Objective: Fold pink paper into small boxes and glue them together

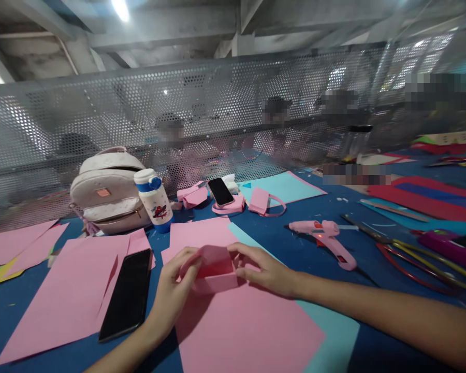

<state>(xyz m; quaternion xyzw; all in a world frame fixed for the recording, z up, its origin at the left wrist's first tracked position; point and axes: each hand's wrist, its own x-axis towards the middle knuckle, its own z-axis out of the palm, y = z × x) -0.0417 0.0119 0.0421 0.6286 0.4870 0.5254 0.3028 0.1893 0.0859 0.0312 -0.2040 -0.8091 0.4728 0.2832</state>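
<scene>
A small pink paper box (216, 283), its flap raised at the back, is held between my two hands above a pink paper sheet (252, 331). My left hand (178, 277) pinches the box's left end, where a curved pink strip shows between thumb and fingers. At the right end, my right hand (258, 267) grips the box wall with thumb and fingertips. Under the pink sheet lies a light blue sheet (334, 339). Farther back sit finished-looking pink paper pieces, among them a little bag with a looped handle (259, 201).
A black phone (127, 295) lies on pink sheets at left. Behind stand a white backpack (108, 181) and a bottle (154, 202). To the right are a pink glue gun (326, 235) and scissors (407, 248). A perforated metal screen (217, 93) borders the table's far side.
</scene>
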